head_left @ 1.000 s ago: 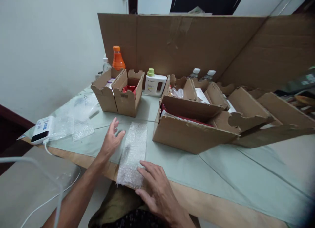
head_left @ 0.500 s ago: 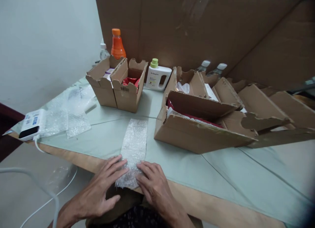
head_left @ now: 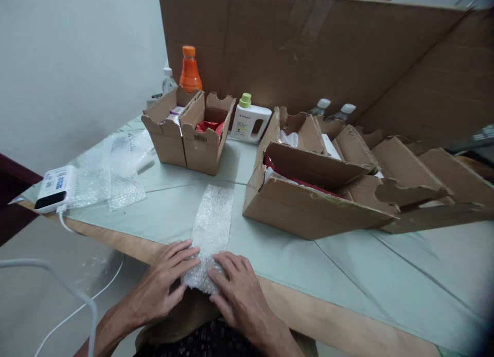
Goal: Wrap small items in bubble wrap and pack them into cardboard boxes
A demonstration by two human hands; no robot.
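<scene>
A narrow strip of clear bubble wrap (head_left: 213, 215) lies lengthwise on the table, its near end at the front edge. My left hand (head_left: 164, 277) rests at the strip's left side, fingers stretched out and their tips on the wrap. Its thumb points in toward the near left corner. On the other side, my right hand (head_left: 240, 290) lies with spread fingers over the right edge of the near end. The right thumb is low, close to the near edge; whether it goes under the wrap I cannot tell.
More bubble wrap (head_left: 125, 190) lies at the left beside a white device (head_left: 56, 190) with a cable. Open cardboard boxes (head_left: 206, 154) stand behind, and a larger group of boxes (head_left: 309, 215) is at right. A white jug (head_left: 250, 121) and orange bottle (head_left: 190, 74) stand farther back.
My left thumb has come up closer to the wrap's near corner. The right fingers have shifted slightly left over the wrap. The whole view has tilted a little.
</scene>
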